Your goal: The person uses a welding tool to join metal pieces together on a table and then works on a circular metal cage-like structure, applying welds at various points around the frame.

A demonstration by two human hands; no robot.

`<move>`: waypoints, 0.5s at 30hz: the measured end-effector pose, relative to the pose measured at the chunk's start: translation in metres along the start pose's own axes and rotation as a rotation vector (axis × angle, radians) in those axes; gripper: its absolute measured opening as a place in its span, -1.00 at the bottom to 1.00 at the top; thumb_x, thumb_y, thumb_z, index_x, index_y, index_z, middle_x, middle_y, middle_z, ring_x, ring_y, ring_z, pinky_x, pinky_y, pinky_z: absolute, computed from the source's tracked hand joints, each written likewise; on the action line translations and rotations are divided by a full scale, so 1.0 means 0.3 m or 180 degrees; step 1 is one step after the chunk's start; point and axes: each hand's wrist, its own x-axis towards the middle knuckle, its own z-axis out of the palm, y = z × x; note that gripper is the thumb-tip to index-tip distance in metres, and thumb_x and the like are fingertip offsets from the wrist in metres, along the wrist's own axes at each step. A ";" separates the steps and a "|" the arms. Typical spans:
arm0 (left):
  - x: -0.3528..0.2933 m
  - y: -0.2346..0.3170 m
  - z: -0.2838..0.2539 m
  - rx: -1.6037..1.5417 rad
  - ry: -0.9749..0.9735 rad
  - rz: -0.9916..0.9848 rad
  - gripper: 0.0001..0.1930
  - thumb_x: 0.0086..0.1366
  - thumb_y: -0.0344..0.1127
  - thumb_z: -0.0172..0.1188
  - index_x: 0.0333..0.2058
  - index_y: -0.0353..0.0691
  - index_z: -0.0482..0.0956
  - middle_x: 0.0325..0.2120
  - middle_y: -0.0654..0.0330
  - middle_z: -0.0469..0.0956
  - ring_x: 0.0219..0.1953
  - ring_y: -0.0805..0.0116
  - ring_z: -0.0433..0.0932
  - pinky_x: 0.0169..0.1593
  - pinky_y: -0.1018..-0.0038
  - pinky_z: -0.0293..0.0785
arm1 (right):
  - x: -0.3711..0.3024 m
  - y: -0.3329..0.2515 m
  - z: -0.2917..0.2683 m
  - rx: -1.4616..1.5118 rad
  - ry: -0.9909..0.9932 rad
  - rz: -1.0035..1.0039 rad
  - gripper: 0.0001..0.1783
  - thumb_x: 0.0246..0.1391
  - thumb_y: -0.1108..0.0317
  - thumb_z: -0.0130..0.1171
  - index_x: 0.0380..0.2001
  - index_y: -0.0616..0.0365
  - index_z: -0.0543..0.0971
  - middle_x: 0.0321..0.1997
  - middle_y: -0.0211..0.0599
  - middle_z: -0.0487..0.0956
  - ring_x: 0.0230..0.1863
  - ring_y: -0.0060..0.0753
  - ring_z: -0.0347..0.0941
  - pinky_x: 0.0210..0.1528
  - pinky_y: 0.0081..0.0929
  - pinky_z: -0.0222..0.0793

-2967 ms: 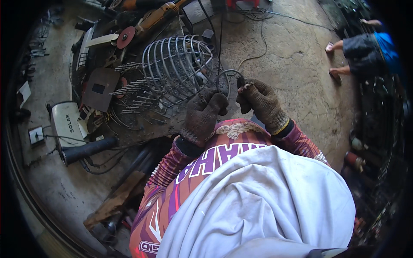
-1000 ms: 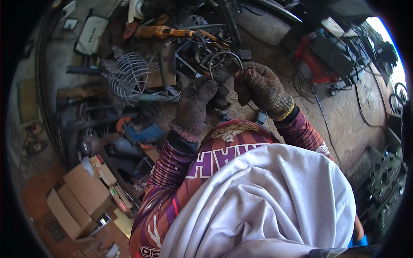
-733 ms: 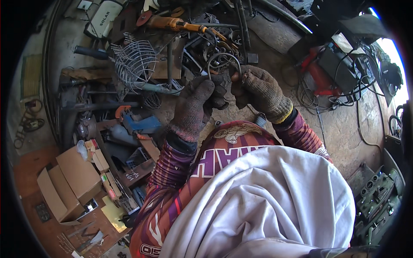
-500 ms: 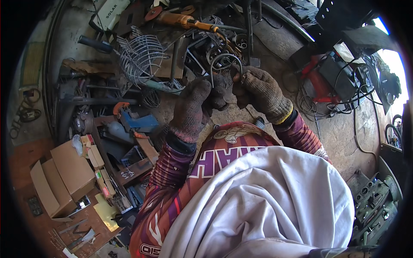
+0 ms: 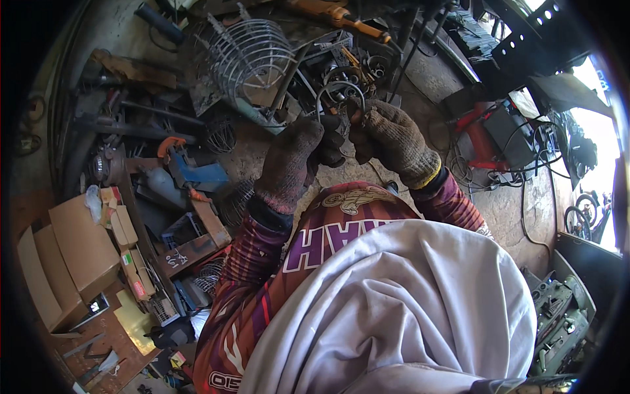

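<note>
Both my hands wear dark knitted work gloves and meet in front of my chest. My left hand (image 5: 292,161) and my right hand (image 5: 390,138) together grip a thin metal wire ring (image 5: 338,88) that rises above the fingers. The lower part of the ring is hidden between the gloves. A round wire cage (image 5: 246,56) lies on the floor beyond my left hand. My sleeves are patterned red and purple, and a white cloth hangs over my chest.
Scrap metal and tools (image 5: 341,59) cover the floor ahead. An orange power tool (image 5: 331,13) lies at the top. Cardboard boxes (image 5: 79,246) stand at the left. A red machine with cables (image 5: 495,134) sits at the right, a green metal box (image 5: 558,322) at lower right.
My view has swung from the open concrete floor toward the cluttered pile and boxes. My hands stay together on the wire ring and the wire cage has drifted up and left in the picture.
</note>
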 end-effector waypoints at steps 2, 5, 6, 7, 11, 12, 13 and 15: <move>-0.024 0.021 -0.076 0.0057 -0.0024 0.0008 -0.63 0.37 -0.17 0.09 -0.03 -0.37 0.50 -0.29 0.14 0.60 -0.39 0.41 0.57 -0.29 0.41 0.56 | 0.033 0.044 0.055 -0.0019 0.0019 0.0020 -0.67 0.28 0.16 0.08 -0.13 0.23 0.51 -0.39 -0.30 0.56 -0.47 -0.51 0.50 -0.44 -0.55 0.48; -0.072 0.047 -0.156 0.0062 0.0021 0.0120 -0.64 0.37 -0.19 0.07 -0.01 -0.36 0.50 -0.30 0.16 0.59 -0.39 0.42 0.56 -0.28 0.43 0.55 | 0.079 0.099 0.123 0.0004 0.0032 0.0097 -0.69 0.28 0.17 0.08 -0.14 0.23 0.51 -0.40 -0.31 0.55 -0.46 -0.52 0.49 -0.43 -0.55 0.47; -0.085 0.051 -0.178 0.0124 0.0147 0.0156 -0.64 0.38 -0.19 0.07 -0.02 -0.36 0.51 -0.30 0.16 0.59 -0.39 0.43 0.55 -0.28 0.44 0.55 | 0.091 0.117 0.146 0.0030 0.0071 0.0159 -0.69 0.28 0.17 0.08 -0.14 0.22 0.51 -0.40 -0.31 0.55 -0.45 -0.52 0.49 -0.42 -0.55 0.46; -0.097 0.057 -0.200 0.0193 0.0272 0.0190 -0.65 0.38 -0.20 0.06 -0.03 -0.36 0.52 -0.30 0.17 0.60 -0.38 0.43 0.55 -0.28 0.44 0.54 | 0.103 0.134 0.169 0.0059 0.0111 0.0216 -0.69 0.28 0.18 0.07 -0.14 0.22 0.51 -0.40 -0.32 0.55 -0.45 -0.52 0.49 -0.42 -0.54 0.46; -0.115 0.063 -0.270 0.0777 0.0867 0.0068 -0.65 0.39 -0.17 0.05 -0.07 -0.35 0.55 -0.30 0.17 0.59 -0.38 0.47 0.54 -0.29 0.48 0.52 | 0.136 0.191 0.222 -0.0676 0.0065 -0.0040 -0.70 0.26 0.18 0.10 -0.15 0.22 0.53 -0.40 -0.34 0.55 -0.44 -0.48 0.49 -0.39 -0.51 0.45; -0.122 0.067 -0.284 0.0870 0.1032 0.0159 -0.66 0.38 -0.15 0.08 -0.08 -0.34 0.56 -0.33 0.19 0.59 -0.40 0.49 0.54 -0.30 0.51 0.51 | 0.147 0.204 0.230 -0.0952 0.0059 -0.0139 -0.70 0.23 0.18 0.14 -0.15 0.19 0.53 -0.40 -0.32 0.54 -0.44 -0.44 0.49 -0.39 -0.49 0.46; -0.135 0.072 -0.304 0.0970 0.1206 0.0242 -0.66 0.38 -0.14 0.10 -0.09 -0.32 0.56 -0.36 0.21 0.59 -0.42 0.51 0.53 -0.30 0.54 0.51 | 0.160 0.218 0.238 -0.1217 0.0044 -0.0238 -0.70 0.20 0.18 0.18 -0.14 0.16 0.53 -0.40 -0.30 0.54 -0.45 -0.40 0.49 -0.38 -0.47 0.46; -0.162 0.082 -0.338 0.0657 0.1215 0.0402 -0.67 0.36 -0.14 0.14 -0.11 -0.31 0.56 -0.39 0.23 0.58 -0.44 0.53 0.53 -0.31 0.57 0.51 | 0.211 0.209 0.244 -0.3162 -0.0247 -0.1484 -0.75 0.12 0.26 0.21 -0.18 0.15 0.57 -0.39 -0.25 0.56 -0.43 -0.31 0.53 -0.38 -0.45 0.46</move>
